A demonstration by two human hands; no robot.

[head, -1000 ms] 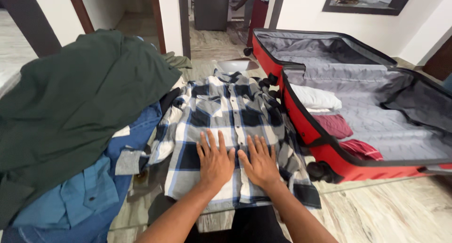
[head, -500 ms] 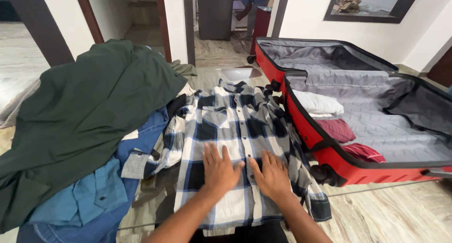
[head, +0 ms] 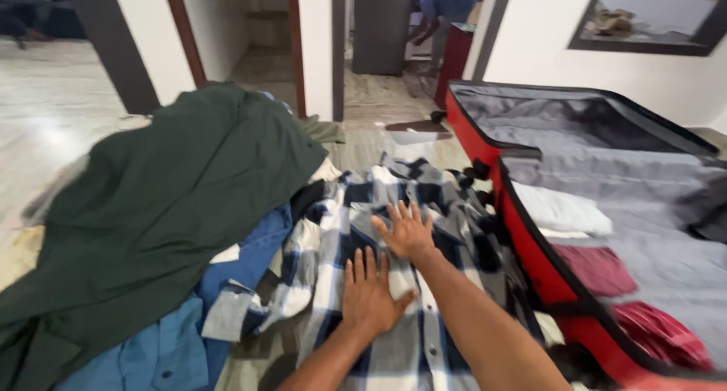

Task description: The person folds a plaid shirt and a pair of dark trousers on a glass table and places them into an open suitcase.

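Both hands flat, fingers spread, gripping nothing: left hand [head: 369, 296], right hand [head: 407, 232] on plaid shirt [head: 363, 232]. Shirt hem cut off; red suitcase [head: 530, 247] partly out of frame.

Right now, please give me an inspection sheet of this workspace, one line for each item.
Surface: pale marbled floor, partly covered by clothes.
Job's things: plaid shirt spread flat, buttoned front up.
Clutter: dark green garment on blue clothes; open red suitcase holding white and maroon folded items.
Grippers: left hand and right hand press flat on the shirt, fingers spread.
Cables: nothing seen.
Surroundings: doorway, another person bending beyond it.
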